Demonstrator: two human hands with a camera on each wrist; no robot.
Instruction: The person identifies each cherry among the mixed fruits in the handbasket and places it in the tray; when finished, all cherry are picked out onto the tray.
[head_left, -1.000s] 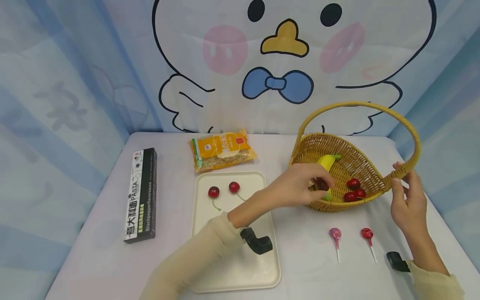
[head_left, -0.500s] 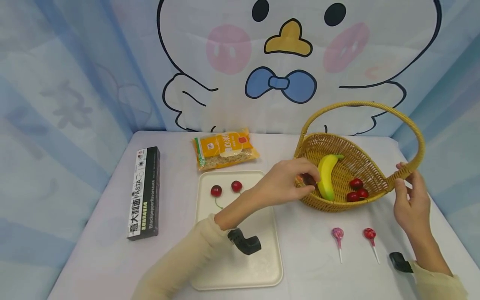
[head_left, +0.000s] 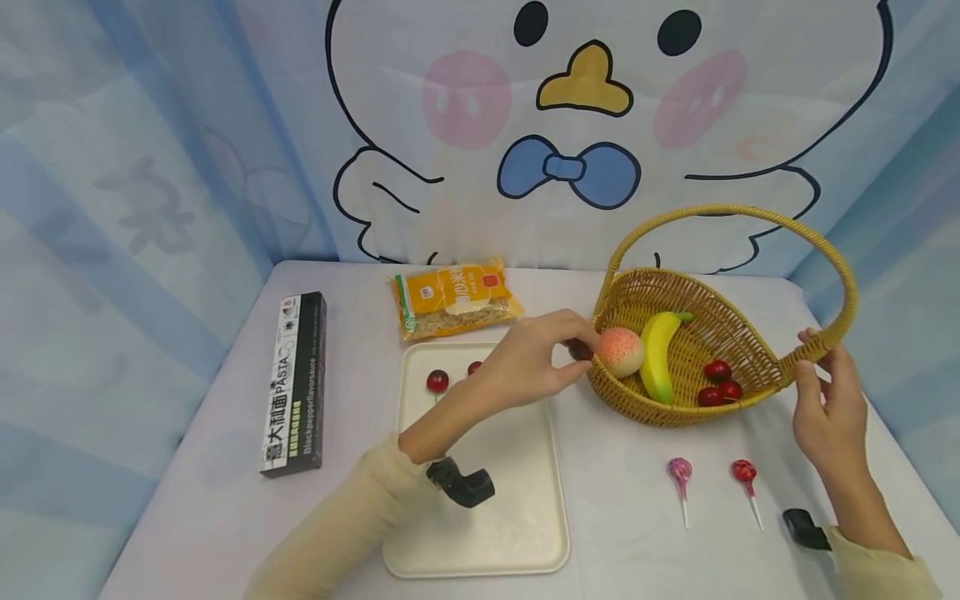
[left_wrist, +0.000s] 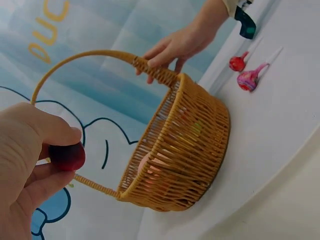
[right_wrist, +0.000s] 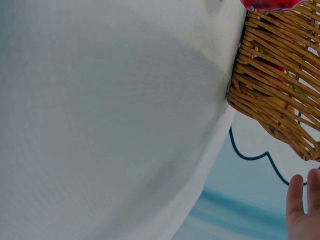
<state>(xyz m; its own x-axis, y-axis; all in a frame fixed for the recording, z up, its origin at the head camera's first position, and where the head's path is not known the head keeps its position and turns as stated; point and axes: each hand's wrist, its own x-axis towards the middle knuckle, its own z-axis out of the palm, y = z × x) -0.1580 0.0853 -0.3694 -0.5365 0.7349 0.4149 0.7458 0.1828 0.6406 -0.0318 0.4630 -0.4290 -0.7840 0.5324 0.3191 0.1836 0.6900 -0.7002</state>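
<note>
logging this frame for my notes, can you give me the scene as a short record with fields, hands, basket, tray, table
left hand: left hand pinches a dark cherry just outside the basket rim
right hand: right hand grips the basket handle
basket: wicker basket holds a peach, a banana, red cherries
tray: cream tray with a cherry on tray
table: two lollipops, pasta box, noodle packet

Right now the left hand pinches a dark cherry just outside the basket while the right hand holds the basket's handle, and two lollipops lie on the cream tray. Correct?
Not quite. The two lollipops lie on the bare tablecloth in front of the wicker basket, not on the cream tray, as the head view shows. The rest holds: left hand pinches the cherry, right hand holds the handle.
</note>
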